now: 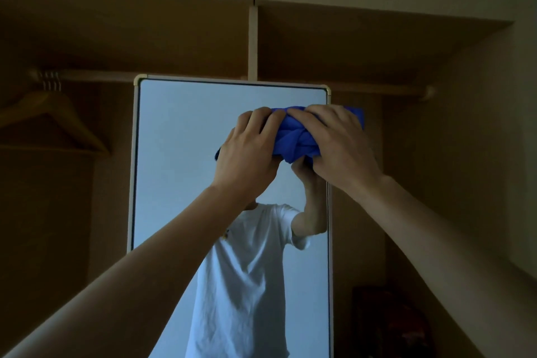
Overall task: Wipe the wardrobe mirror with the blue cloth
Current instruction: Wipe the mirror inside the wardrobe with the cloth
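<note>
A tall mirror [180,154] in a pale frame stands inside an open wardrobe. A bunched blue cloth [296,139] is held against the upper right part of the glass. My left hand [247,151] grips the cloth's left side with curled fingers. My right hand [340,142] grips its right side, near the mirror's right edge. Part of the cloth is hidden under both hands. The glass reflects a person in a white T-shirt with raised arms.
A wooden hanger [52,113] hangs from the rail [96,75] at the left. A vertical divider [252,43] rises behind the mirror's top. A dark object [389,322] sits low at the right. The wardrobe side wall [479,125] stands to the right.
</note>
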Demonstrator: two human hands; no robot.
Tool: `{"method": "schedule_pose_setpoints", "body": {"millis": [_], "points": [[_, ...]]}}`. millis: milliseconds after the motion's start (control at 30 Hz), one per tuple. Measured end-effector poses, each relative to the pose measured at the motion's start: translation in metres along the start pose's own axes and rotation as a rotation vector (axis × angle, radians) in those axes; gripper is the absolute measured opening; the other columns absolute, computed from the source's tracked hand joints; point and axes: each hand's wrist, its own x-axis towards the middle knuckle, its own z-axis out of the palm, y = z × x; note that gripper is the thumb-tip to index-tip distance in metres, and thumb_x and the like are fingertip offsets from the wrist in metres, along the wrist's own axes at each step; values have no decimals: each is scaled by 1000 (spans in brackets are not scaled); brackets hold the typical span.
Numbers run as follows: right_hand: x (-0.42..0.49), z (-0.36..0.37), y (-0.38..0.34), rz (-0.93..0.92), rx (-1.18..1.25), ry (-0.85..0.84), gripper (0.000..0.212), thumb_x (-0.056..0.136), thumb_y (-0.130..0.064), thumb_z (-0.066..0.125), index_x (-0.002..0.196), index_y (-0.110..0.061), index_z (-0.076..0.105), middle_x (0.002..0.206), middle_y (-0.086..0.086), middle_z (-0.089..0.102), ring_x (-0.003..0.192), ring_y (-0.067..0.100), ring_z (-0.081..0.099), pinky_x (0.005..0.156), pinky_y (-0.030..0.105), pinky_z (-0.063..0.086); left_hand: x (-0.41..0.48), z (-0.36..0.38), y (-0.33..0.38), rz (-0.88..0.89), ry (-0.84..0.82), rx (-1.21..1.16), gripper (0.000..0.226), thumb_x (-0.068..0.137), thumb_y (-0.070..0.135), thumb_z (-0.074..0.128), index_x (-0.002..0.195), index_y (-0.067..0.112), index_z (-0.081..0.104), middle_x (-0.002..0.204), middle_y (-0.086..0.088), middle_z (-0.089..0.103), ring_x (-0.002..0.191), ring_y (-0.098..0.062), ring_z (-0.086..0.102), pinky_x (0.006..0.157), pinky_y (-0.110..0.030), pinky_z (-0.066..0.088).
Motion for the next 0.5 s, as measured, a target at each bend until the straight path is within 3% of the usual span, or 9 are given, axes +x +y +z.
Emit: {"method": "schedule_pose_setpoints", "body": {"millis": [200, 333, 500], "points": [[-39, 14, -12, -21, 3, 49, 72, 73, -22, 75, 141, -21, 50, 129, 3, 57, 118, 27, 48, 103, 43, 37, -42, 15, 4, -12, 18, -51, 63, 77, 10, 73, 138, 6, 56, 136, -13, 57, 122, -35, 51, 83, -45, 56], [-70, 24, -23, -24, -2, 58, 69, 77, -34, 76, 140, -22, 49, 128, 3, 57, 117, 25, 47, 102, 43, 37, -74, 25, 7, -20, 9, -70, 61, 80, 13, 76, 138, 5, 57, 136, -16, 56, 120, -38, 52, 84, -45, 56], [-102, 34, -36, 11, -23, 26, 77, 73, -33, 83, 141, -25, 49, 131, 0, 55, 119, 24, 47, 105, 41, 34, -106, 33, 10, -7, 5, -82, 58, 82, 16, 74, 137, 3, 58, 135, -19, 56, 116, -39, 52, 93, -48, 53]]}}
